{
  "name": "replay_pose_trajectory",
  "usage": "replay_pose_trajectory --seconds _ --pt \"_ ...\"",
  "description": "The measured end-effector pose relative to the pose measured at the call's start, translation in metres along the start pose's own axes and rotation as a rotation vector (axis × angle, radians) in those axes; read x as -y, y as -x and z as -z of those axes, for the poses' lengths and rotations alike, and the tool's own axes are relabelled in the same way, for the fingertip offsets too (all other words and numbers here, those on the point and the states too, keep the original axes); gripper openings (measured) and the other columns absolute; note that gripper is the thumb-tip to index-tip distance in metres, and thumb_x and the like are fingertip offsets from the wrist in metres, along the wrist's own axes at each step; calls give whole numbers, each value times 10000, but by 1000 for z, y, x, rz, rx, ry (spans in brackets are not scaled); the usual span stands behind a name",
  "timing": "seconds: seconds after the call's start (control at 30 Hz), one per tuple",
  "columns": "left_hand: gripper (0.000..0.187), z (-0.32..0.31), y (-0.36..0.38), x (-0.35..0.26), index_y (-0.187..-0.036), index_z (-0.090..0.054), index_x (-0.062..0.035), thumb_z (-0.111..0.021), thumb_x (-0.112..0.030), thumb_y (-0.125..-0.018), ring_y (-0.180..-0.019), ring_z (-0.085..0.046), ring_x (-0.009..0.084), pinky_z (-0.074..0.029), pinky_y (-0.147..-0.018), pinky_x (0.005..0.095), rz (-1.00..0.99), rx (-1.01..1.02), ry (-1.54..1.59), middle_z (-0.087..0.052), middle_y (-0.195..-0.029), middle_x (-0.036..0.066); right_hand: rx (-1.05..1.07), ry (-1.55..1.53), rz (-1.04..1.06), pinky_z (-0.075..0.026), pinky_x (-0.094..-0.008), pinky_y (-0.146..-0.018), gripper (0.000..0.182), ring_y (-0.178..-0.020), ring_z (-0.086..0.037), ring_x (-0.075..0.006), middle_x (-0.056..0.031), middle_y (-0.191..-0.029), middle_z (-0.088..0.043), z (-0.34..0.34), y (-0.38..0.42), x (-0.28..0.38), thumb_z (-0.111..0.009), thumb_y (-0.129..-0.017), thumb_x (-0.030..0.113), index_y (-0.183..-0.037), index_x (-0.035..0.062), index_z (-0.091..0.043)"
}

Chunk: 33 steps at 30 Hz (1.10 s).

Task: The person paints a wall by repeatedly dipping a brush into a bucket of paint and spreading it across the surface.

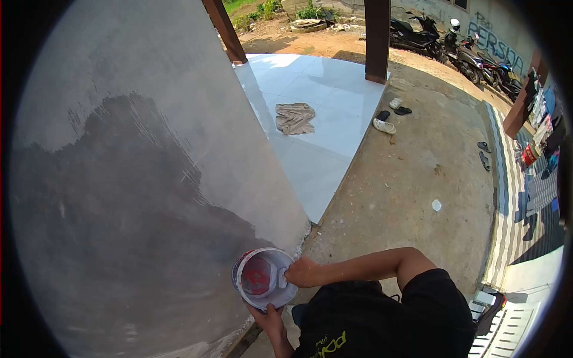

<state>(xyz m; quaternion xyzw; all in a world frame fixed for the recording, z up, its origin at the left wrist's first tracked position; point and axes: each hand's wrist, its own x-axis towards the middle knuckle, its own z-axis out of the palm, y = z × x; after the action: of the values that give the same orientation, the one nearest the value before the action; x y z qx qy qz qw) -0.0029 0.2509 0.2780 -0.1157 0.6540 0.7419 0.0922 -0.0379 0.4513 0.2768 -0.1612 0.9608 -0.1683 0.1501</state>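
Observation:
A round paint bucket (242, 268) is close to the wall at the lower middle, tilted so that its inside shows, with a red patch at the bottom. My left hand (268, 319) is closed on the bucket's near lower side. Over the right part of the rim, my right hand (303, 272) grips a pale whitish tool (282, 277) that reaches into the bucket; its kind cannot be made out. Beside them rises a grey wall (161, 53), whose lower part carries a large dark, wet-looking area (125, 197) with streaky brush-like edges.
White floor tiles (322, 143) hold a crumpled beige cloth (295, 118). Shoes (384, 126) and a white disc (436, 205) lie on the concrete (394, 191). Brown posts (376, 42) stand ahead; motorbikes (418, 36) are parked behind. A striped mat (504, 197) and hanging clothes (543, 113) are right.

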Motion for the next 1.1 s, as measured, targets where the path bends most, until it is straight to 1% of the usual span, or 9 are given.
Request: replay_pose_trajectory --seconds 0.1,0.2,0.3,0.4,0.5,0.6,0.8,1.0,1.1 --pt "878 0 1 5 -1566 -81 -175 -369 167 -810 -1375 -317 413 -519 -942 554 9 -5 -38 -180 -1554 175 -22 -12 -17 -572 -433 -703 142 -868 -723 -312 -144 -905 -735 -8 -5 2 -632 -809 141 -863 68 -741" --pt "881 -3 2 4 -1565 -88 -173 -367 170 -803 -1375 -319 411 -523 -937 550 10 19 -24 -182 -1553 174 -49 -2 13 -576 -445 -637 120 -788 -724 -323 -161 -831 -722 -15 -9 1 -630 -807 138 -801 48 -708" --pt "892 -4 3 3 -1565 -81 -185 -366 173 -800 -1370 -327 410 -523 -938 551 21 38 -49 -184 -1553 171 -84 -20 -6 -576 -448 -661 116 -810 -723 -321 -167 -848 -723 -16 -10 4 -637 -800 131 -786 43 -712" --pt "899 -3 1 6 -1566 -70 -201 -367 173 -805 -1362 -339 412 -525 -932 559 42 20 -60 -184 -1553 173 17 -12 -1 -570 -446 -684 156 -843 -721 -330 -156 -897 -729 -4 -7 4 -623 -825 157 -874 53 -727" --pt "897 1 0 8 -1564 -67 -213 -365 172 -811 -1357 -346 420 -526 -924 572 47 12 -45 -188 -1551 178 -53 -108 -55 -570 -454 -680 173 -844 -717 -342 -153 -877 -724 9 9 9 -607 -845 175 -904 40 -697" --pt "887 2 1 6 -1563 -76 -209 -366 172 -816 -1357 -345 430 -527 -919 582 19 0 -34 -187 -1552 179 -23 -120 -68 -569 -463 -684 197 -846 -710 -355 -158 -882 -712 15 23 5 -586 -871 195 -927 24 -668" --pt "871 5 -2 4 -1561 -79 -208 -361 157 -823 -1330 -387 436 -542 -903 571 39 -33 -20 -205 -1546 178 -182 -161 6 -562 -481 -666 300 -810 -696 -374 -185 -942 -678 -16 39 -12 -581 -912 284 -988 1 -645" --pt "862 6 -4 12 -1560 -73 -206 -354 153 -828 -1322 -400 436 -550 -893 567 44 -11 -22 -210 -1545 180 -143 -170 -23 -560 -485 -658 345 -802 -693 -374 -185 -969 -673 -8 47 -9 -563 -936 322 -1005 -8 -634" --pt "864 2 -2 9 -1560 -74 -204 -352 159 -827 -1321 -400 434 -555 -888 563 58 -22 -35 -211 -1544 180 -203 -196 -51 -559 -487 -657 359 -806 -693 -375 -185 -956 -674 -17 44 -8 -561 -938 328 -1031 -12 -628"
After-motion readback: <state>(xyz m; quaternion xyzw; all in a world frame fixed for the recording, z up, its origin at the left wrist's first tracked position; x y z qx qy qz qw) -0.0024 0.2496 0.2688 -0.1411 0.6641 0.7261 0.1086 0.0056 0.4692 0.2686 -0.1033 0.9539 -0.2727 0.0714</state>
